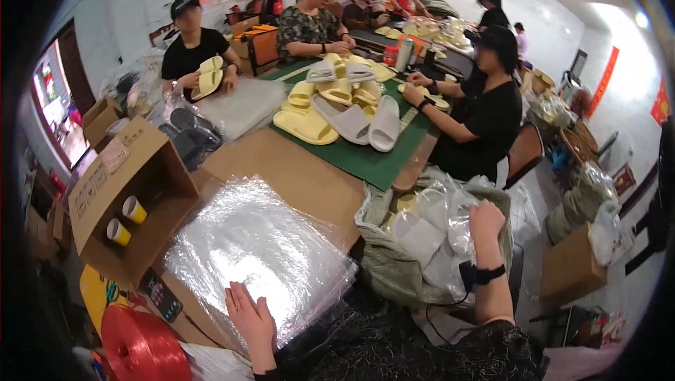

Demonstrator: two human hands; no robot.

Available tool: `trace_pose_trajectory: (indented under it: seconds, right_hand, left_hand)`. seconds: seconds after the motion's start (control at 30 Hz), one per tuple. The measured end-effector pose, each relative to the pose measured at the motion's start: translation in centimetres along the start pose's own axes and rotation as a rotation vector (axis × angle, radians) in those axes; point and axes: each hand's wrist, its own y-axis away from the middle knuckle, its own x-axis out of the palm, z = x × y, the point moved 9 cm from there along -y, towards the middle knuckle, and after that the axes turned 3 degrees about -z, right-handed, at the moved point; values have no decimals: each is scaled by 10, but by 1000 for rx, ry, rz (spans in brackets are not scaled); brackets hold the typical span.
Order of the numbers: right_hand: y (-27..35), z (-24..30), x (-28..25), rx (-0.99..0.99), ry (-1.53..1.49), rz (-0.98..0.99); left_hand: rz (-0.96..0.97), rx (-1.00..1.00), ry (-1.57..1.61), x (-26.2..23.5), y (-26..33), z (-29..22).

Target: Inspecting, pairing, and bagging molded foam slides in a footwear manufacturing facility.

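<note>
Crowded with seated workers, the long brown table (295, 170) carries a green mat piled with yellow and grey foam slippers (337, 110). At the left stands an open cardboard box (133, 191), with a red twine spool (140, 346) below it. Left hand (252, 321) lies flat, fingers spread, on the stack of clear plastic bags (260, 247). Right hand (486, 221) reaches into the grey-green sack of bagged white slippers (422, 247); its grip is hidden. Judging by this, a slipper is being fetched for bagging.
</note>
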Motion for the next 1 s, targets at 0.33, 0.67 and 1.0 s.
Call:
trace_pose_trajectory:
  seconds: [0.33, 0.67, 1.0]
  right_hand:
    - [-33, 275, -55, -654, -700, 43]
    - [-225, 300, 38, -315, -600, -188]
    - [-223, 381, 38, -767, -509, -20]
  left_hand:
    - [26, -21, 32, 5, -1, 10]
    - [41, -64, 26, -8, 1, 4]
    - [85, -53, -34, -5, -5, -2]
